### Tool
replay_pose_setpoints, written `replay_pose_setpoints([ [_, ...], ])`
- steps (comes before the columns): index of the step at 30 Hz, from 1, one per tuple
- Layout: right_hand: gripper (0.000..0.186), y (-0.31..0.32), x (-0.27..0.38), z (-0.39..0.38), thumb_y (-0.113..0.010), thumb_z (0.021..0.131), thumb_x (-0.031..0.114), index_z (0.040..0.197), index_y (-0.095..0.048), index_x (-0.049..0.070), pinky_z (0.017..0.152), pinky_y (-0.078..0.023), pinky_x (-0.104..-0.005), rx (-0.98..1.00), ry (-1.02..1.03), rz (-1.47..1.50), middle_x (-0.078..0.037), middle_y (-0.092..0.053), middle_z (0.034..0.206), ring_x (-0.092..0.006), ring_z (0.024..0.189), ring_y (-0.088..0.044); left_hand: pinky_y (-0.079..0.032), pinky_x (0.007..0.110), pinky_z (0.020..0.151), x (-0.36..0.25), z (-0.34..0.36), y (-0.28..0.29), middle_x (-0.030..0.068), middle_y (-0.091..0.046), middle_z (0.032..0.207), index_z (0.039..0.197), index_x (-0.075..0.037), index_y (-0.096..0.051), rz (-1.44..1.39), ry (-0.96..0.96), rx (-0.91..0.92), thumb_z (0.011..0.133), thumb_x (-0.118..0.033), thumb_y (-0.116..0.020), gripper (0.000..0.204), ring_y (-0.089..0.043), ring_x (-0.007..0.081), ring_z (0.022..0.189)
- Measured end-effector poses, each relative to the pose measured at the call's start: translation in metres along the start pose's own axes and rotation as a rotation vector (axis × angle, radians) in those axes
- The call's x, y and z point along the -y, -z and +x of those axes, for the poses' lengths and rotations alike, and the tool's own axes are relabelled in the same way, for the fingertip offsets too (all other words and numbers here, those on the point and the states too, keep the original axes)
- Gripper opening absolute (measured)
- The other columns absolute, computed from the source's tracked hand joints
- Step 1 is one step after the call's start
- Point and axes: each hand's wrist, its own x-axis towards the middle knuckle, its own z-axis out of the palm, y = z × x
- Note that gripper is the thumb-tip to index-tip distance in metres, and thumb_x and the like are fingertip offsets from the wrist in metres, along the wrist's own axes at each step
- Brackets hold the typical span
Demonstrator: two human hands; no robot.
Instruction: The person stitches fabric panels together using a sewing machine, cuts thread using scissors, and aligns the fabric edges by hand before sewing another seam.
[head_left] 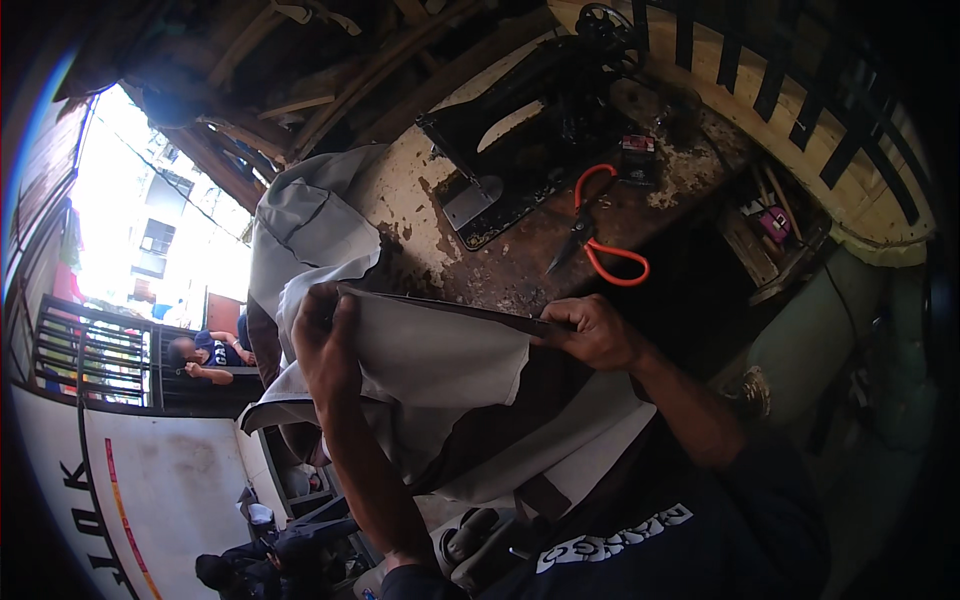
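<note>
Currently, a grey cloth [430, 350] w/ a dark brown reverse is held up on the near side of the black sewing machine [575, 85], i.e. btwn it and the wearer's body. Its dark upper edge [450, 305] is stretched approx. L to R, dipping slightly at the R end, while the mach. bed is slanted near-L to far-R; so the edge is set at an angle to the bed, not in line w/ it, and apart from it. The L end is gripped by the L hand [325, 340], fingers partly hidden, near-L of the mach. The R end is pinched btwn thumb & curled fingers of the R hand [595, 335], near-R of the mach.; by a small margin the R hand is judged nearer the bed. Whether the grey panel [320, 220] draped L of the mach. belongs to the same pc. can't be told. Btwn the mach. bed & R hand, orange-handled scissors [581, 232] are laid on the worn table [480, 275], touched by neither hand. R of the mach. bed, a small dark-and-red box [638, 160] is set down; farther R, an open drawer [745, 245] w/ a pink item [772, 222] is seen.
</note>
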Motion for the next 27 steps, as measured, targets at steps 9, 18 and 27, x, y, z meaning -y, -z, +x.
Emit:
replay_pose_setpoints([
  [9,0.023,-0.003,-0.02,-0.01,-0.073,0.1,0.023,0.093,-0.073,0.002,0.064,-0.038,-0.0251,0.008,-0.207,0.1,0.004,-0.052,0.066,-0.0003,0.071,-0.046,-0.046,0.026,0.081,-0.014,0.005,-0.016,0.0003,-0.066,0.095,0.111,-0.001,-0.067,0.068,0.135,0.097,0.097,-0.017,-0.072,0.021,-0.059,0.0098,0.087],
  [18,0.038,0.001,0.02,-0.001,-0.073,0.095,0.014,0.13,-0.065,0.003,0.104,-0.051,-0.0382,-0.222,0.165,-0.1,-0.013,-0.066,0.117,-0.0288,0.116,-0.066,-0.048,0.025,0.082,-0.019,-0.009,-0.029,0.0013,-0.067,0.098,0.113,-0.002,-0.066,0.009,0.102,0.13,0.094,-0.013,-0.074,0.023,-0.06,0.0085,0.089],
  [27,0.035,-0.063,0.065,0.069,-0.078,0.094,0.025,0.121,-0.07,0.004,0.097,-0.052,-0.0428,-0.277,0.321,-0.34,-0.012,-0.069,0.109,-0.0323,0.109,-0.067,-0.048,0.029,0.094,-0.018,-0.018,-0.031,0.004,-0.065,0.112,0.123,-0.002,-0.062,-0.062,0.025,0.17,0.096,-0.012,-0.071,0.029,-0.059,0.0125,0.105],
])
